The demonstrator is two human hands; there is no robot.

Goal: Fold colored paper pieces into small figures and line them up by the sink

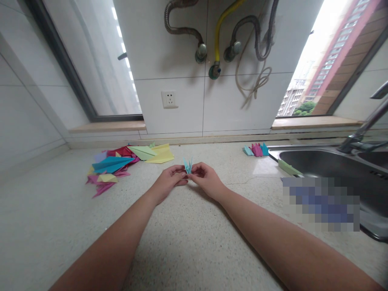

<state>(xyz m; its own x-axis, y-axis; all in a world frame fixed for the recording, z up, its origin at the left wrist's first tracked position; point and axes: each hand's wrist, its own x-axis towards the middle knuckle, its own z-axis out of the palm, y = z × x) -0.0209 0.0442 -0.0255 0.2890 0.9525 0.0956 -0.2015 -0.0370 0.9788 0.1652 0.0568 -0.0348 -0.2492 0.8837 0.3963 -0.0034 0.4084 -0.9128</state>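
Countertop (194,242): both hands (169,180) pinch unmarked blue origami (188,165)

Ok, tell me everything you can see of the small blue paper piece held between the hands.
The blue paper piece is small, light blue and folded, with thin pointed tips sticking upward. It looks like thin craft paper. The left hand and right hand pinch it from either side, just above the speckled counter. Its lower part is hidden by fingers.

folded paper piece (188,165) light blue. paper pile (121,163): blue, yellow, pale green, magenta, red, lilac. small folded figures (256,150) teal + pink. countertop (194,238) beige speckled. hose (220,30) yellow, wall tiles (182,60) white, sink (333,169) steel grey.
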